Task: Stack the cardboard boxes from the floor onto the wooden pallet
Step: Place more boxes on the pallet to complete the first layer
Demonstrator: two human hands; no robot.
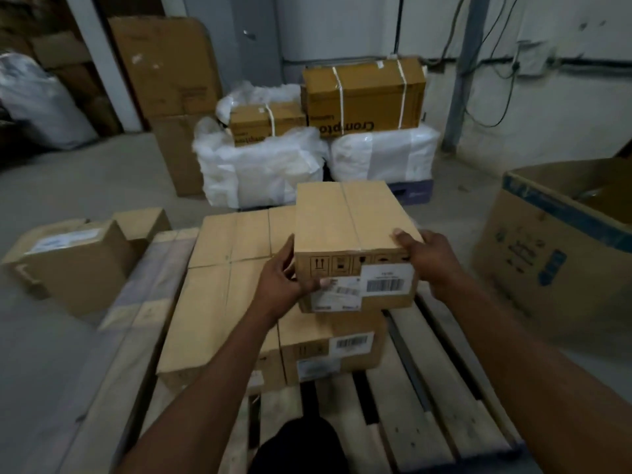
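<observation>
A taped cardboard box (345,220) with barcode labels on its near face is gripped between both hands above the wooden pallet (427,398). My left hand (284,278) clasps its left near corner, thumb on the label. My right hand (427,254) grips its right near edge, fingers over the top. It sits on or just over a labelled box (328,347) in the lower layer. Several more boxes (219,275) lie flat on the pallet's left half.
Two cardboard boxes (78,258) stand on the floor left of the pallet. A large open carton (554,248) stands at right. Plastic-wrapped bundles (260,169) with strapped boxes (366,94) on top stand behind, by the wall. The pallet's right slats are bare.
</observation>
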